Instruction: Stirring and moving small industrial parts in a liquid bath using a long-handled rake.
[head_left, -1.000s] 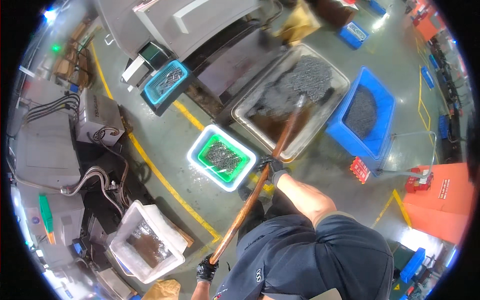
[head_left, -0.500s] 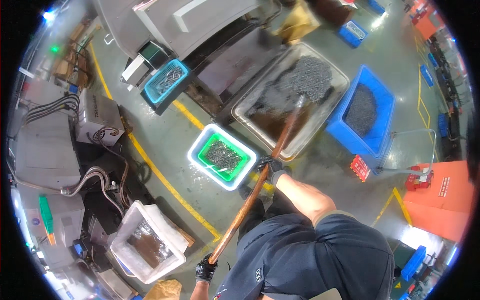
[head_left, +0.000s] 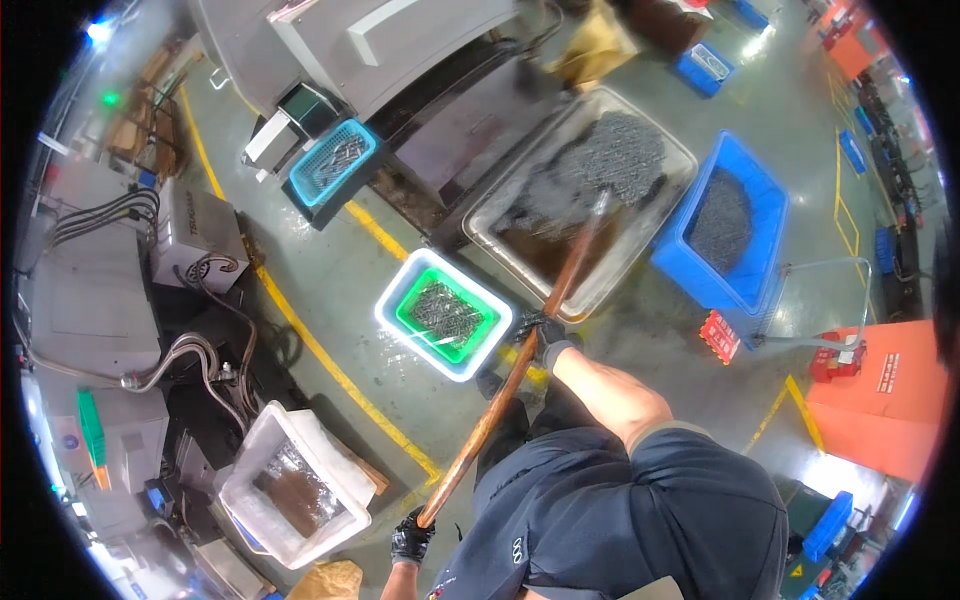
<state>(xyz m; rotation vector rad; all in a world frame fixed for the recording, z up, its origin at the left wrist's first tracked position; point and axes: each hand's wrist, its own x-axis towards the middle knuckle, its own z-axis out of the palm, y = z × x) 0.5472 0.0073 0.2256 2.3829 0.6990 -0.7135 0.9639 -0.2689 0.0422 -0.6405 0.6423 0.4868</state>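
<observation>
I hold a long brown-handled tool (head_left: 510,378) in both gloved hands. My right hand (head_left: 541,333) grips the shaft near its middle, and my left hand (head_left: 410,537) grips the near end. The tool's far end (head_left: 598,205) reaches into a large clear tray (head_left: 482,228) holding a heap of small dark metal parts and brown liquid. A green basket (head_left: 444,314) with metal parts sits on the floor just left of my right hand.
A blue crate (head_left: 668,248) of dark parts stands right of the tray. A light-blue basket (head_left: 335,161) sits by a grey machine (head_left: 330,45). A white tub (head_left: 294,485) with brown liquid is lower left. Yellow floor lines, hoses and an orange cabinet (head_left: 885,395) surround me.
</observation>
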